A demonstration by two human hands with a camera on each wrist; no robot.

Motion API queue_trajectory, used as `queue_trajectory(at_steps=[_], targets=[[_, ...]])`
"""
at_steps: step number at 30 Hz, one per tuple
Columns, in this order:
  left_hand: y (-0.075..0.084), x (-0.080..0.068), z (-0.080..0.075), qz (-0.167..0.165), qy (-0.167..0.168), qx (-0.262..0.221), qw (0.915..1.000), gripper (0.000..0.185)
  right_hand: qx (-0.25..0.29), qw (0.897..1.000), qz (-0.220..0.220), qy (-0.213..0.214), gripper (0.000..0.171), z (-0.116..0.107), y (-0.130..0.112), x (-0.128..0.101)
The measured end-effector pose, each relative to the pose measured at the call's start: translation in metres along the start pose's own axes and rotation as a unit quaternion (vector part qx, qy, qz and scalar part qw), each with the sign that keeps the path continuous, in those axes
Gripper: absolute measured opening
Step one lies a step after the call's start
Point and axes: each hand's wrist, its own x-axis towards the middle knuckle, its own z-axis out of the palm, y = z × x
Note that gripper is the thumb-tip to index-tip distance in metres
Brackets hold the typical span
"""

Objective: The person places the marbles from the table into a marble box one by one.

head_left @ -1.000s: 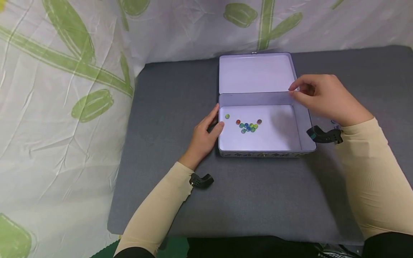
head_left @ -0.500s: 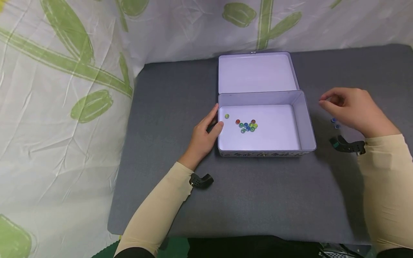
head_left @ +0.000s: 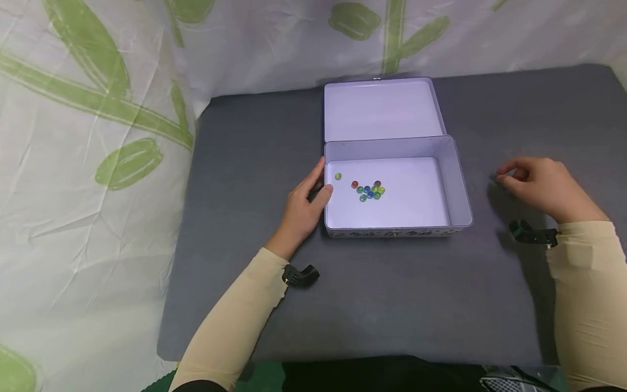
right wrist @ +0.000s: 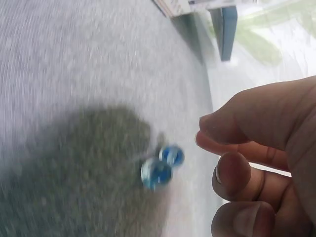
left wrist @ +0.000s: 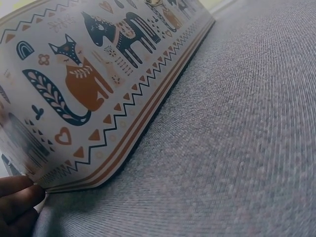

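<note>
A: From the head view, the left hand (head_left: 302, 209) rests with loose, straight fingers against the tin (head_left: 460, 185) wall, steadying it. Marbles (head_left: 368, 190) cluster inside. The right hand (head_left: 543, 188) is down on the mat (head_left: 392, 294), right of the tin, fingers curled.

B: Left wrist view?

A: Only fingertips (left wrist: 17, 197) beside the tin's (left wrist: 98, 84) painted wall.

B: Right wrist?

A: Two blue marbles (right wrist: 162, 165) lie touching on the mat (right wrist: 74, 74), just off the fingertips (right wrist: 217, 126); nothing gripped yet. I'd pinch one low, gently, so the other doesn't roll.
</note>
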Motion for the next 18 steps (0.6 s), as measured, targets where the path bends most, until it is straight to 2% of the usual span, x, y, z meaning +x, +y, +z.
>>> queue_trajectory(at_steps=[11, 18], targets=[[0.003, -0.001, -0.002, 0.0, -0.006, 0.011, 0.9999, 0.063, -0.007, 0.999, 0.032, -0.006, 0.038, 0.002, 0.014, -0.009], [0.004, -0.001, -0.003, 0.001, -0.008, 0.011, 0.9999, 0.064, -0.009, 0.999, 0.034, -0.017, 0.038, 0.008, 0.016, -0.013]])
